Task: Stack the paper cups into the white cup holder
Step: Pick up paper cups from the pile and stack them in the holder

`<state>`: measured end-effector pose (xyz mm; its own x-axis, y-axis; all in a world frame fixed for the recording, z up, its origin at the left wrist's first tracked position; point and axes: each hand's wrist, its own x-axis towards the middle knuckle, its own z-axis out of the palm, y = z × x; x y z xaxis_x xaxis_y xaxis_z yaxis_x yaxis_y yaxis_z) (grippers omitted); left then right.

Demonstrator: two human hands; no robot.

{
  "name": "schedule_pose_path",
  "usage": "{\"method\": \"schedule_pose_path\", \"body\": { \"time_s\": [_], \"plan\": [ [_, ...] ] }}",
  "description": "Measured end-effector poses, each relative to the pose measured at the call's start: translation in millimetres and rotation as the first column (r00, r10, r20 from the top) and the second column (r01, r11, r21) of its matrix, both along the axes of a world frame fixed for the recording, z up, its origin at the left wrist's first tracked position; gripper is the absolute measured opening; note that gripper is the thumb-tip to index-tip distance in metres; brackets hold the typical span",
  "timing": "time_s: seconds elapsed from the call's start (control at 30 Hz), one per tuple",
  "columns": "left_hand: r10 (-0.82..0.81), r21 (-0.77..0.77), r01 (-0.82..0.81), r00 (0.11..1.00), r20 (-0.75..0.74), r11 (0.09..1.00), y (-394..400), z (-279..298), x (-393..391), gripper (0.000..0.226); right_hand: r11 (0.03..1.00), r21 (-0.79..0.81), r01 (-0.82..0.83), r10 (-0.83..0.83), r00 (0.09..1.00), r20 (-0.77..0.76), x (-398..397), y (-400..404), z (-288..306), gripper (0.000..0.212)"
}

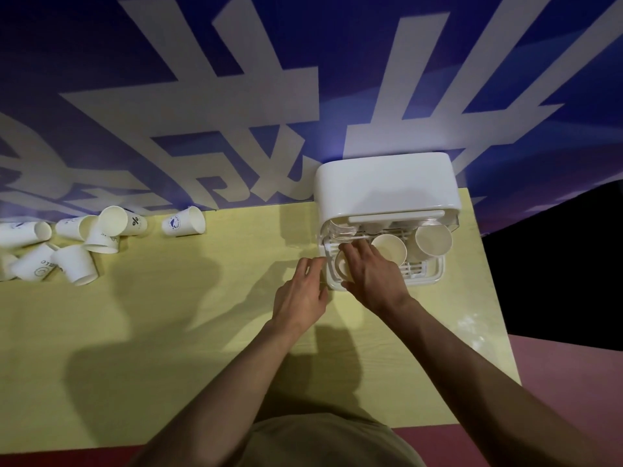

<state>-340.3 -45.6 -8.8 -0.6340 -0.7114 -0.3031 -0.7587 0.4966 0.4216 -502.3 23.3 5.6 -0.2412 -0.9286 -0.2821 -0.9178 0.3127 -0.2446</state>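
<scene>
The white cup holder [387, 187] sits at the far right of the yellow counter [168, 315], against the blue wall with large white characters [236, 96]. Its rack tray [424, 276] juts out toward the person from under the holder's domed lid. Two paper cups stand mouth-up in the tray: one [389, 249] near the middle, another [433, 241] at the holder's right side. A third cup [342, 267] lies in the tray's left front corner, under the right hand [369, 271], whose fingers are spread over its rim, holding it. The left hand [301, 293] rests just left of the holder, fingers loosely curled and touching the tray's left edge; whether it grips anything I cannot tell. Well to the left of the holder, a heap of loose paper cups [67, 246] lies tipped over by the wall, with a single cup [183, 222] on its side between the heap and the holder
</scene>
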Motion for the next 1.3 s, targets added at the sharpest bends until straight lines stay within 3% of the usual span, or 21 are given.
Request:
{"method": "schedule_pose_path", "body": {
  "time_s": [0.27,0.77,0.9,1.13,1.3],
  "plan": [
    [0.007,0.001,-0.007,1.0,0.03,1.0,-7.5,0.2,0.2,0.058,0.981,0.168,0.099,-0.101,0.995,0.001,3.4,-17.4,-14.7,0.069],
    [0.018,0.013,-0.019,0.999,0.037,1.0,-12.9,-4.7,25.7,0.061,0.987,0.089,0.134,-0.137,0.99,0.029,15.4,-11.4,-6.8,0.075],
    [0.102,0.049,-0.102,0.995,0.002,0.994,-18.9,-2.1,63.9,0.059,0.991,0.092,0.096,-0.097,0.995,0.006,40.9,-3.3,12.3,0.055],
    [0.297,0.052,-0.295,0.955,-0.018,0.954,-69.7,-1.3,181.7,0.055,0.998,0.062,0.029,-0.035,0.995,0.093,116.0,-17.9,27.3,0.05],
    [0.367,-0.117,-0.375,0.926,-0.089,0.919,-138.8,1.5,270.7,0.058,0.996,0.05,-0.079,0.072,0.988,0.139,168.6,-57.0,19.4,0.055]
  ]
}}
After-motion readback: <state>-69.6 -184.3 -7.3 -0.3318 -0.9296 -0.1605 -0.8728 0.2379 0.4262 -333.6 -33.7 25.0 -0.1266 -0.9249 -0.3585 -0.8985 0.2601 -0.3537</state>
